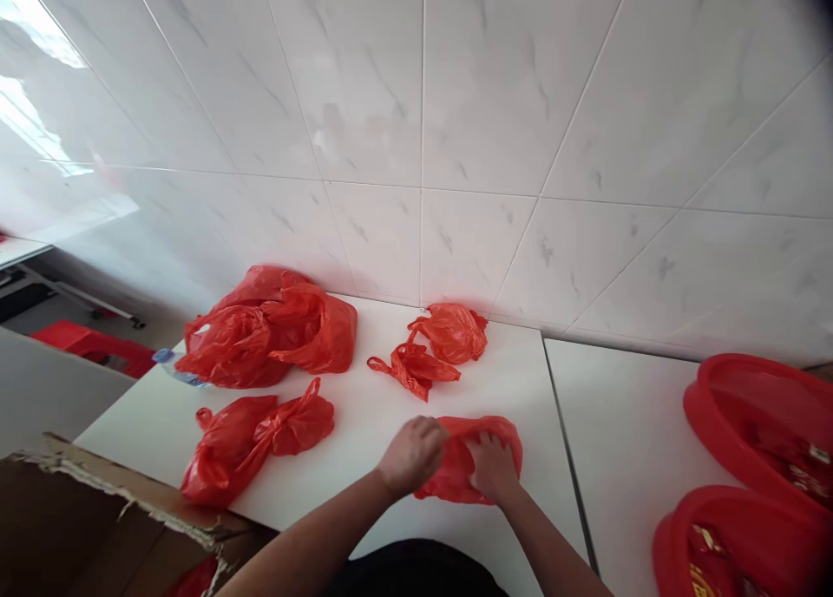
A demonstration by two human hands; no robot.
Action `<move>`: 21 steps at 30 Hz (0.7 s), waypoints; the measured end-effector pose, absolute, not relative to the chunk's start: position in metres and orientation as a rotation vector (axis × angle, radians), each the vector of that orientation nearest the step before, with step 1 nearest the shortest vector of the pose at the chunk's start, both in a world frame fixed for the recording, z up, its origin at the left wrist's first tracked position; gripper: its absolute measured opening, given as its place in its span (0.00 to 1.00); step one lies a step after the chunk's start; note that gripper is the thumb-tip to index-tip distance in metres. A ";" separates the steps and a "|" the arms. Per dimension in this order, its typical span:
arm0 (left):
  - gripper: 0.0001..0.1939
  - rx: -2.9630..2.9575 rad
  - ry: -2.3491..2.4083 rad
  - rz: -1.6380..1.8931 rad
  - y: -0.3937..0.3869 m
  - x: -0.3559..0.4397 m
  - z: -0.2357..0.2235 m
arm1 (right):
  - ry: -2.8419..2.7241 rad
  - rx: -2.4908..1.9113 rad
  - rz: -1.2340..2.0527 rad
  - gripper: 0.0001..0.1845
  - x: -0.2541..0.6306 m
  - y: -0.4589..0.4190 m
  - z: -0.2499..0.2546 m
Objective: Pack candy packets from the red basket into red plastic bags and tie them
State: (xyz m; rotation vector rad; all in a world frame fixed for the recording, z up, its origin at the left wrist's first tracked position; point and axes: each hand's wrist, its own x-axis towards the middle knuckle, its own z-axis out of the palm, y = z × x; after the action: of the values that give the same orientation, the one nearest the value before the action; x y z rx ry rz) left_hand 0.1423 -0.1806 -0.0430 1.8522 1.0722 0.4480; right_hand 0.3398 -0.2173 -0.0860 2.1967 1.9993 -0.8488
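A red plastic bag (pixel 455 484) lies on the white table in front of me, its mouth facing up. My left hand (pixel 413 455) is curled closed at the bag's left edge and grips the film there. My right hand (pixel 493 464) reaches into the mouth with its fingers apart, touching the inside of the bag. What the bag contains, if anything, is hidden. Just beyond lie a crumpled red bag (pixel 423 369) and a rounded red bag (pixel 455 332).
Filled red bags (pixel 312 332) sit at the back left, beside a plastic bottle (pixel 173 363). Knotted red bags (pixel 227 445) lie nearer. A torn cardboard box (pixel 149 514) stands at front left. Two red basins (pixel 706 406) with red packets are at right. A tiled wall (pixel 482 250) rises behind.
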 end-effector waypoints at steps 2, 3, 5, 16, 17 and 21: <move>0.11 2.153 0.860 0.172 -0.184 0.155 -0.044 | 2.038 2.139 -0.753 0.32 0.341 -0.215 -0.086; 0.10 2.218 0.847 0.093 -0.183 0.160 -0.048 | 2.054 2.119 -0.751 0.32 0.343 -0.214 -0.086; 0.13 2.290 0.960 0.037 -0.176 0.164 -0.056 | 2.080 2.099 -0.823 0.32 0.349 -0.214 -0.086; 0.22 2.438 1.239 0.316 -0.112 0.147 -0.037 | 1.868 2.625 -1.149 0.27 0.368 -0.205 -0.073; 0.23 2.383 1.342 0.343 -0.106 0.147 -0.037 | 1.809 2.713 -1.170 0.30 0.367 -0.202 -0.072; 0.24 2.225 1.472 0.173 -0.076 0.143 -0.043 | 1.601 2.903 -1.226 0.34 0.366 -0.191 -0.073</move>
State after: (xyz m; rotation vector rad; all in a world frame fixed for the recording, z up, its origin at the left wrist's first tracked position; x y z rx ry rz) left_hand 0.1433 -0.0762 -0.0433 2.2246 1.4724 0.1726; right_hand 0.3658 -0.1907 -0.0734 2.9031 1.6014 -1.2259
